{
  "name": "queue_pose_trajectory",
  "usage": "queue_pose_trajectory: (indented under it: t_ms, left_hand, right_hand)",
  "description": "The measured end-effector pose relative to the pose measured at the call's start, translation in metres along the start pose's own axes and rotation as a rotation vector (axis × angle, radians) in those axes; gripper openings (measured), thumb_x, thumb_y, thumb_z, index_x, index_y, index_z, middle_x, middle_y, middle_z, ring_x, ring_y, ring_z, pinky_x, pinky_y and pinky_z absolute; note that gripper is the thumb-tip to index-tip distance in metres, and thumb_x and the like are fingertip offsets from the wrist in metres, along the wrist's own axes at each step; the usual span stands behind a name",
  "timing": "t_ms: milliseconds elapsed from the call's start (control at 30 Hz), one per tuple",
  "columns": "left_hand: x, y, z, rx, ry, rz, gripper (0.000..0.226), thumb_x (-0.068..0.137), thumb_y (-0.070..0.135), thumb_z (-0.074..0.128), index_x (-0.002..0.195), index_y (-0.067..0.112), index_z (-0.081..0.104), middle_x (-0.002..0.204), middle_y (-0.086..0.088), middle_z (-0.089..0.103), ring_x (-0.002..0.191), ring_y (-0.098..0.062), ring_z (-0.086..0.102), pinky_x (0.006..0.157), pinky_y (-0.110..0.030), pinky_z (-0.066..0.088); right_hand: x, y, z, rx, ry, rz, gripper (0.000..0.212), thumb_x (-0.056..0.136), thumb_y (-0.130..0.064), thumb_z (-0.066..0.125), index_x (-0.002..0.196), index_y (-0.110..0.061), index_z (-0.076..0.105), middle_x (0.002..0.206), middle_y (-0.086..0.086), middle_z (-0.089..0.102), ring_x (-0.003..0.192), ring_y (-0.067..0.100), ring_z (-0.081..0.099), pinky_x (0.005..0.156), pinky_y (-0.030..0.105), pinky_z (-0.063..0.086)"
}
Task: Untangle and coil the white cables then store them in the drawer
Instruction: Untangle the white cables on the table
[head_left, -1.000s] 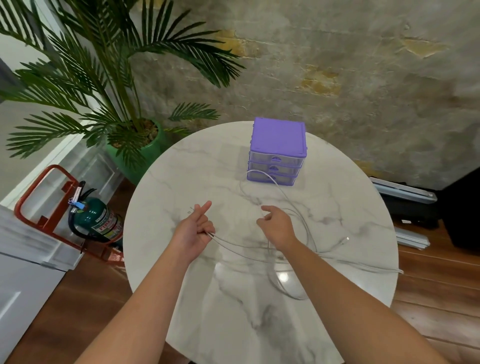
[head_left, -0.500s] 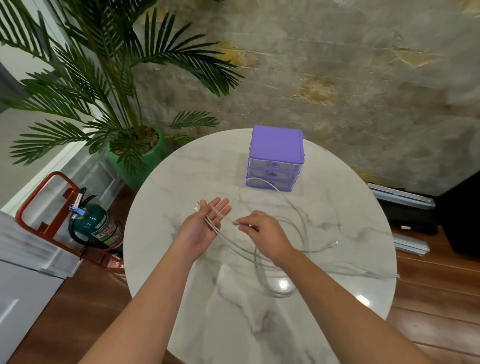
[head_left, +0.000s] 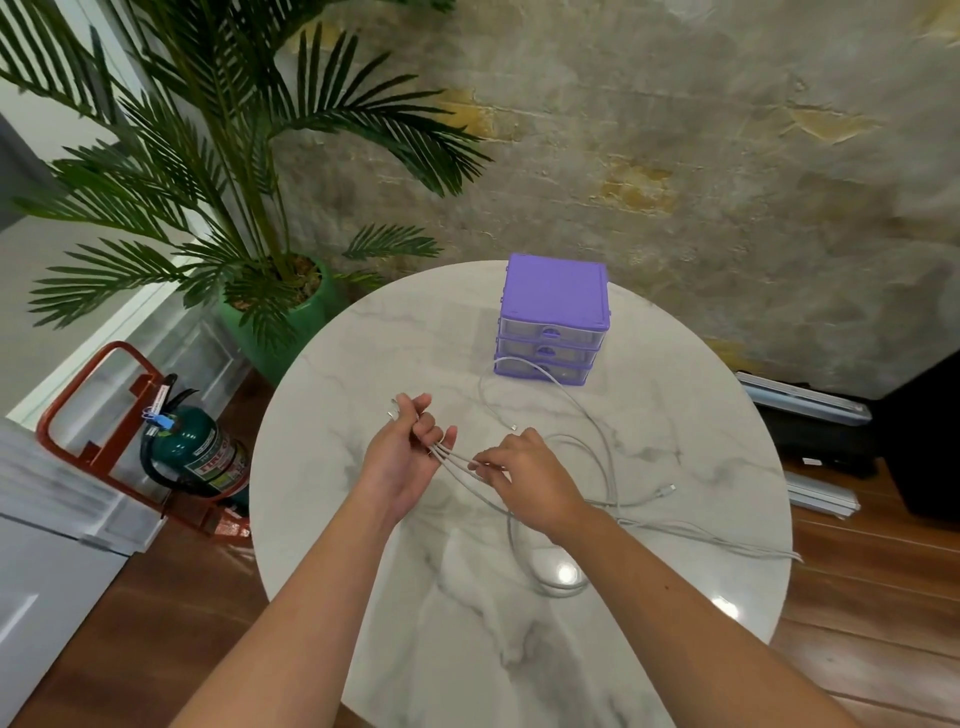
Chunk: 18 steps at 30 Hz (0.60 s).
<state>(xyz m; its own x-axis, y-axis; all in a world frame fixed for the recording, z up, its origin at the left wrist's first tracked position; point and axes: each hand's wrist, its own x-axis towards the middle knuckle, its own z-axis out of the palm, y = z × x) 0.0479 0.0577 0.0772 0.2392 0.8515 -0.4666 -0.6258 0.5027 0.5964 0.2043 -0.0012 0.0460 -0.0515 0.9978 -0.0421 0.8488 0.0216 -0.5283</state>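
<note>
White cables (head_left: 597, 457) lie in loose tangled loops across the round marble table (head_left: 363, 571); one loop reaches the purple drawer unit (head_left: 554, 317) at the far side, and a strand trails off the right edge. My left hand (head_left: 402, 457) grips a bundle of cable strands in its curled fingers, with plug ends sticking out above the fist. My right hand (head_left: 524, 475) pinches the same strands just right of the left hand. All three drawers look closed.
A potted palm (head_left: 270, 291) stands beyond the table's left side, and a green fire extinguisher (head_left: 200, 452) in a red stand sits on the wood floor to the left. Dark equipment (head_left: 831, 431) lies on the floor to the right.
My left hand has curled from an open palm into a grip on the cable strands. My right hand stays close, pinching the strands beside it. The view has tilted slightly.
</note>
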Motion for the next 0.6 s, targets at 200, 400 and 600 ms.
queue_pose_trajectory:
  t_ms: [200,400,600]
  left_hand:
    - [0.005,0.013,-0.012,-0.232,-0.002,0.063,0.037,0.103,0.038,0.036,0.075,0.017,0.046,0.051,0.007,0.026,0.040,-0.007,0.024,0.048,-0.017,0.038]
    - [0.008,0.012,-0.019,-0.113,0.055,0.087,0.037,0.103,0.041,0.036,0.076,0.018,0.047,0.050,0.008,0.024,0.039,-0.006,0.022,0.037,-0.017,0.023]
    - [0.007,0.008,-0.014,-0.079,0.071,0.094,0.038,0.098,0.049,0.043,0.073,0.020,0.046,0.051,0.009,0.021,0.040,-0.006,0.019,0.037,-0.018,0.020]
  right_hand:
    - [-0.003,0.026,-0.016,-0.104,-0.257,0.222,0.024,0.096,-0.025,0.048,0.110,-0.028,0.068,0.118,-0.004,0.066,0.112,0.017,0.059,0.101,0.035,0.036]
    - [-0.003,0.055,-0.043,-0.336,-0.049,0.433,0.030,0.099,-0.041,0.044,0.107,-0.030,0.071,0.112,-0.004,0.070,0.108,0.020,0.060,0.095,0.037,0.030]
    - [0.003,0.032,-0.066,0.145,0.508,0.327,0.022,0.095,-0.037,0.055,0.090,-0.019,0.068,0.083,-0.004,0.067,0.079,0.018,0.057,0.064,0.031,0.040]
